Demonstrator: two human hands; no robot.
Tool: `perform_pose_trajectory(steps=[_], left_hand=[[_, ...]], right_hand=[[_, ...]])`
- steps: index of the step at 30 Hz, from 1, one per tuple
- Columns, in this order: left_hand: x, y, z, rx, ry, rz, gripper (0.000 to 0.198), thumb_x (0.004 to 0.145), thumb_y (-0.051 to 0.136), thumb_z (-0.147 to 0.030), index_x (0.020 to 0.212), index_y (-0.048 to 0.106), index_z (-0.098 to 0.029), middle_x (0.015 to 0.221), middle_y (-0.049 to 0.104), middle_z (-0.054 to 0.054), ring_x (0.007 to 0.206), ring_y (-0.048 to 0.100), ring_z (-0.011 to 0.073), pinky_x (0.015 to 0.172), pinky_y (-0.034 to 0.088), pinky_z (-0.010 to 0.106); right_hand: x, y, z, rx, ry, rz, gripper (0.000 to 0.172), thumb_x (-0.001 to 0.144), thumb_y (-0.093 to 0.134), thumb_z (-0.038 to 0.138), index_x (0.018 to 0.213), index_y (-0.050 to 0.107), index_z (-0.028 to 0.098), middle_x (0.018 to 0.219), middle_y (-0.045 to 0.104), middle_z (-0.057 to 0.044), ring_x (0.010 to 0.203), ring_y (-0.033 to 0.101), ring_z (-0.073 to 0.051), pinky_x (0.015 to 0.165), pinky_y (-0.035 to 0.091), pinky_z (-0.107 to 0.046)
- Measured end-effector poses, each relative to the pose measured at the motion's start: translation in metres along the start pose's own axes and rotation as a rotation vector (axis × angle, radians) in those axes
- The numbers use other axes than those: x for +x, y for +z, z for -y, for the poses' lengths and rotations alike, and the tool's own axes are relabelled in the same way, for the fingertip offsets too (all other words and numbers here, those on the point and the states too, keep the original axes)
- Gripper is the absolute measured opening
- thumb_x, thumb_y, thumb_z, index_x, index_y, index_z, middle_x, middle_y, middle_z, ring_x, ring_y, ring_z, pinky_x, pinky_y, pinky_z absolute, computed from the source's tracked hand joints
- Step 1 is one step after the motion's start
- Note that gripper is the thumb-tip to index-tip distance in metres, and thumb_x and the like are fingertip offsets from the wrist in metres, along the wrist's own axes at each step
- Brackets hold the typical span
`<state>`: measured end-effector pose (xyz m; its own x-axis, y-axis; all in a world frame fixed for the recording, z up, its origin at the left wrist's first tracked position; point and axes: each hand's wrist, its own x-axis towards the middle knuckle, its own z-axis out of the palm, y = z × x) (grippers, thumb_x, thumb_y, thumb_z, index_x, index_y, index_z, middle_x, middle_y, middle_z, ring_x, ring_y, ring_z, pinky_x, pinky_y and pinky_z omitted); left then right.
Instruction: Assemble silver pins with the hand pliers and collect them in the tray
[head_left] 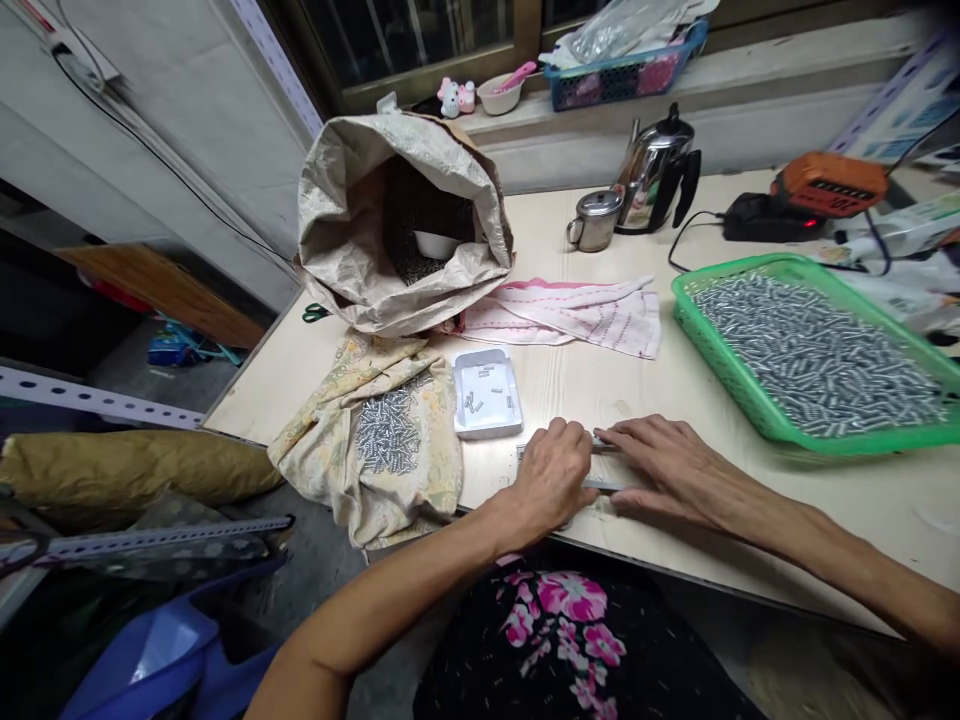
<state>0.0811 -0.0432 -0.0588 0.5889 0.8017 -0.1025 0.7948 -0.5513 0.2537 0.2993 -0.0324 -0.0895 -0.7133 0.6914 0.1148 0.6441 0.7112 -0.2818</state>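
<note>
Near the table's front edge lies a narrow metal bar (604, 486), mostly covered by both hands. My left hand (553, 475) is closed over its left part, fingers curled down; anything under the fingertips is hidden. My right hand (667, 465) rests at the bar's right end, fingers stretched out and thumb apart. Just behind my left hand stands a white tray (486, 420) with several small spring-like metal pieces. A pile of the same pieces (388, 430) lies on a yellow patterned cloth (439, 480). More fill a green basket (750, 420) on the right.
A large open sack (337, 230) with a white scoop (436, 245) inside stands at the back left. Behind the tray lies a pink-white towel (577, 315). A steel mug (598, 225), kettle (656, 170) and orange battery (832, 185) on a charger stand farther back.
</note>
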Motion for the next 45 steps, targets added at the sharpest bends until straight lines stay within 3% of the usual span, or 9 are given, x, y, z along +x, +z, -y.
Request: perform_pose_trajectory(steps=[8,13,18,21,24,29,34,41,45], left_hand=[[0.006,-0.093,0.031,0.112,0.117,0.034,0.056,0.079,0.077,-0.033,0.124,0.054,-0.009,0.116,0.060,0.013,0.108,0.053,0.0271,0.089,0.050,0.038],[-0.013,-0.115,0.075,0.164,0.175,-0.146,0.070,0.084,0.074,-0.035,0.143,0.042,-0.019,0.148,0.045,0.017,0.133,0.042,0.0332,0.107,0.041,0.050],[-0.051,-0.108,0.130,0.019,-0.163,-0.421,0.033,0.096,0.056,-0.036,0.125,0.061,-0.019,0.128,0.061,0.011,0.121,0.055,0.0262,0.104,0.045,0.044],[-0.070,-0.094,0.158,-0.006,-0.409,-0.397,0.024,0.097,0.051,-0.028,0.101,0.072,-0.017,0.099,0.068,0.008,0.099,0.062,0.0234,0.091,0.050,0.038],[-0.085,-0.078,0.175,0.059,-0.501,-0.293,0.023,0.095,0.052,-0.025,0.096,0.073,-0.015,0.093,0.068,0.010,0.095,0.060,0.0252,0.088,0.048,0.038],[-0.100,-0.053,0.189,0.130,-0.507,-0.172,0.025,0.097,0.050,-0.025,0.095,0.074,-0.018,0.093,0.066,0.009,0.095,0.055,0.0249,0.088,0.047,0.038],[-0.098,-0.035,0.200,0.269,-0.427,-0.079,0.030,0.100,0.042,-0.025,0.106,0.072,-0.020,0.096,0.063,0.011,0.097,0.050,0.0270,0.082,0.044,0.036],[-0.077,-0.037,0.212,0.353,-0.282,0.037,0.029,0.098,0.042,-0.019,0.095,0.070,-0.018,0.098,0.064,0.014,0.097,0.050,0.0284,0.083,0.041,0.039],[-0.072,-0.043,0.212,0.249,-0.337,-0.041,0.030,0.098,0.044,-0.021,0.089,0.071,-0.016,0.096,0.067,0.014,0.098,0.053,0.0289,0.085,0.042,0.040]], right_hand=[[0.068,-0.029,-0.003,0.096,0.089,-0.122,0.045,0.106,0.022,0.045,0.093,0.057,0.019,0.086,0.064,-0.006,0.077,0.059,-0.019,0.073,0.042,-0.033],[0.105,-0.029,-0.016,0.097,0.121,-0.214,0.046,0.105,0.023,0.047,0.085,0.055,0.021,0.077,0.062,-0.004,0.069,0.057,-0.018,0.064,0.038,-0.030],[0.115,-0.020,-0.024,0.036,0.149,-0.234,0.048,0.105,0.020,0.047,0.084,0.054,0.020,0.078,0.063,-0.005,0.070,0.057,-0.019,0.064,0.038,-0.030],[0.119,-0.017,-0.026,-0.018,0.137,-0.259,0.050,0.105,0.018,0.047,0.084,0.055,0.020,0.079,0.064,-0.006,0.072,0.059,-0.020,0.068,0.038,-0.032],[0.115,-0.023,-0.028,0.004,0.137,-0.271,0.051,0.105,0.019,0.049,0.087,0.057,0.020,0.081,0.066,-0.007,0.075,0.060,-0.022,0.071,0.040,-0.034],[0.079,-0.038,-0.038,0.126,0.186,-0.258,0.049,0.103,0.027,0.054,0.089,0.061,0.021,0.087,0.069,-0.009,0.079,0.064,-0.023,0.072,0.045,-0.036],[0.027,-0.023,-0.054,0.179,0.206,-0.247,0.051,0.100,0.030,0.060,0.091,0.065,0.024,0.090,0.073,-0.010,0.080,0.067,-0.025,0.071,0.051,-0.038],[0.001,-0.003,-0.048,0.287,0.307,-0.043,0.043,0.100,0.035,0.055,0.091,0.067,0.026,0.088,0.072,-0.008,0.078,0.067,-0.024,0.070,0.055,-0.035],[0.000,-0.001,-0.042,0.341,0.366,-0.022,0.045,0.099,0.036,0.057,0.091,0.067,0.026,0.088,0.071,-0.008,0.079,0.067,-0.024,0.071,0.055,-0.036]])
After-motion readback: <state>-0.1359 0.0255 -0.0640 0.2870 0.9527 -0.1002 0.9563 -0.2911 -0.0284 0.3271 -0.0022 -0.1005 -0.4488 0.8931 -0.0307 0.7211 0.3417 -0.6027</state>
